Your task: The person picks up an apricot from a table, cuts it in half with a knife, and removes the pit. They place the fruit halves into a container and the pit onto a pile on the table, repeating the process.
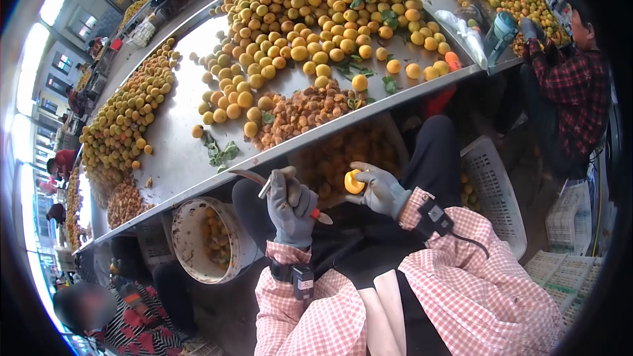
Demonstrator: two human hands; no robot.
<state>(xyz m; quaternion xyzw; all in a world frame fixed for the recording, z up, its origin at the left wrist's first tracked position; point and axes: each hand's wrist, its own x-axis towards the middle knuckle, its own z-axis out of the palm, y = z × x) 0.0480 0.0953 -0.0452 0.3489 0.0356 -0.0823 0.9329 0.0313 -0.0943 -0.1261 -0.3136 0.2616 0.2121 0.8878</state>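
Note:
My left hand (291, 209), in a grey glove, is closed around a hand tool. The tool's curved metal end (246, 175) sticks out to the upper left, and a red-banded end (316, 213) shows at the lower right; its middle is hidden by the fingers. In my gloved right hand (384, 191), a yellow-orange apricot (354, 182) is pinched at the fingertips, with a cut, hollow side showing. The two hands are apart, above my lap. Below and beyond them, a crate of apricots (346, 158) sits under the table edge.
Whole apricots (316, 6) and a heap of brown pits (306, 115) cover parts of the metal table (178, 151). A white bucket (188, 240) stands left of my knee. On the right are a white crate (494, 184), a bottle (502, 29) and a seated person (573, 92).

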